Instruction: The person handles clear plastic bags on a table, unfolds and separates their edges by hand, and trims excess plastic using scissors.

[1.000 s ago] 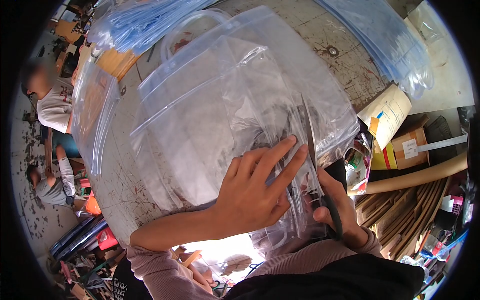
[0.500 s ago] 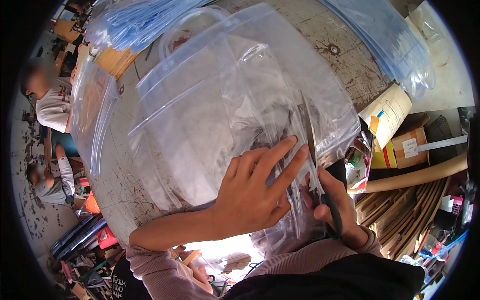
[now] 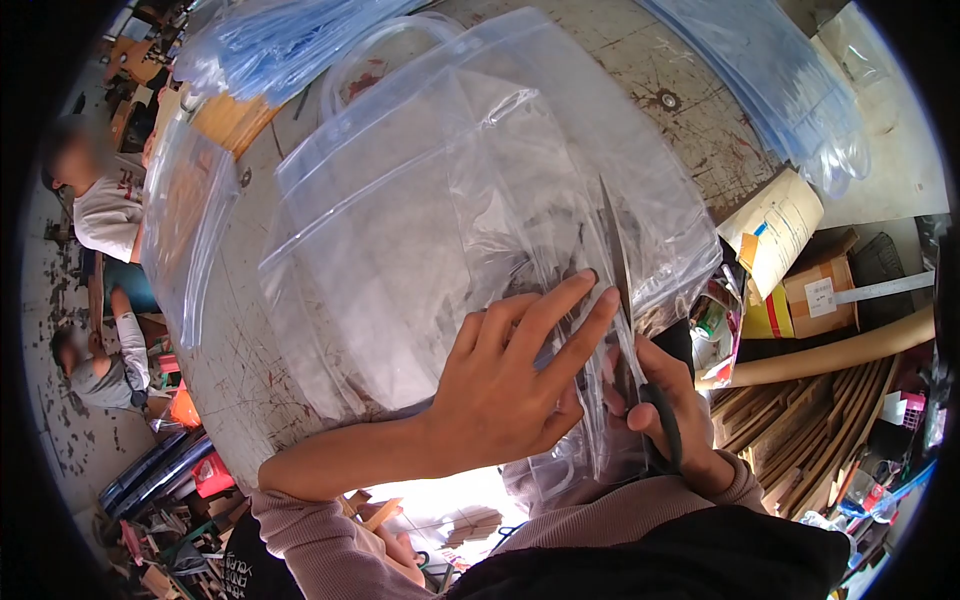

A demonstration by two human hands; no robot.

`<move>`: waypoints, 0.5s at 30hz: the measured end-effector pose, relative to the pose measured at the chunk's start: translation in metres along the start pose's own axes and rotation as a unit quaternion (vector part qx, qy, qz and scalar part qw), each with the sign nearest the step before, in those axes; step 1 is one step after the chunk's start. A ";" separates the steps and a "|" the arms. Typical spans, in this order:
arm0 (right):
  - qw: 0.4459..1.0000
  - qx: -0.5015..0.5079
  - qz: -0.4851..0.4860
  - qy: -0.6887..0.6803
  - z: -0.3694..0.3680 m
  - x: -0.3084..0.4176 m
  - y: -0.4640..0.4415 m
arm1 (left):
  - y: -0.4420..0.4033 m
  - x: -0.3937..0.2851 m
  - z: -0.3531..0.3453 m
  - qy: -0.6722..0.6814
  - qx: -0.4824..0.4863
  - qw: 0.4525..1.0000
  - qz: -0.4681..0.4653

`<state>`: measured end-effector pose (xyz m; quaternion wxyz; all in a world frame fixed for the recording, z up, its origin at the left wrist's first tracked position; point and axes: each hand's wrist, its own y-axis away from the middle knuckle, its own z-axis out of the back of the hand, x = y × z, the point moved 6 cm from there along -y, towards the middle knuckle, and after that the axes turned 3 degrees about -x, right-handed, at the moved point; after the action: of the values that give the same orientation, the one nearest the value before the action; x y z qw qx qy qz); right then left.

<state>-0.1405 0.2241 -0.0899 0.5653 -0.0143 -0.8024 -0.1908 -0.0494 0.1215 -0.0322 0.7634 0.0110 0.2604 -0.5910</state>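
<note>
A clear plastic bag (image 3: 390, 220) with a looped handle lies flat on the worktable, over other clear plastic sheets. My left hand (image 3: 515, 365) rests on its near right part, fingers stretched and spread, pressing the plastic down. In my right hand (image 3: 682, 400) is a pair of scissors (image 3: 664, 430) with dark handles. Their long metal blades point away from me along the bag's right side, close to my left fingertips. Folds of plastic lie around the blades, so how far they are apart is hard to see. Loose plastic hangs over the near table edge.
Stacks of bluish plastic (image 3: 290, 50) lie at the back left and more plastic sheets (image 3: 770, 90) at the back right. Another clear bag (image 3: 185, 220) hangs at the table's left edge. Cardboard boxes (image 3: 820, 295) stand to the right. Two people sit at far left.
My right hand and the scissors have shifted very slightly, and the plastic beside the blades lies a little differently. My left hand stays in place.
</note>
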 end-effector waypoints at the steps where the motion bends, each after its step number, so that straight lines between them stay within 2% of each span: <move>1: 1.000 0.002 0.003 -0.004 -0.001 0.001 0.000 | 0.000 0.000 0.000 0.001 -0.003 1.000 0.001; 5: 0.997 -0.015 0.040 -0.066 -0.002 0.009 -0.003 | -0.001 -0.001 0.000 -0.014 0.015 1.000 0.000; 7: 0.997 0.021 0.007 -0.076 -0.001 0.001 -0.005 | -0.001 -0.001 0.000 -0.019 0.021 1.000 0.001; 9: 0.997 0.025 0.017 -0.074 -0.001 0.001 -0.007 | -0.002 -0.004 0.002 -0.026 0.026 0.999 -0.002; 11: 0.997 0.020 0.035 -0.063 -0.001 0.009 -0.009 | -0.004 -0.001 0.001 0.013 0.044 0.998 0.040; 12: 0.997 0.014 0.042 -0.063 0.003 0.010 -0.008 | -0.006 -0.005 0.004 0.012 0.044 0.998 0.031; 14: 0.996 0.042 -0.011 -0.079 0.005 0.002 -0.001 | -0.008 -0.006 0.009 0.091 0.067 0.990 0.079; 15: 0.997 0.033 -0.007 -0.064 0.006 0.014 0.002 | -0.008 -0.006 0.010 0.092 0.067 0.990 0.080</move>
<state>-0.1507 0.2253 -0.0785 0.5117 -0.0020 -0.8427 -0.1672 -0.0539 0.1208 -0.0188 0.7789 0.1373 0.2872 -0.5403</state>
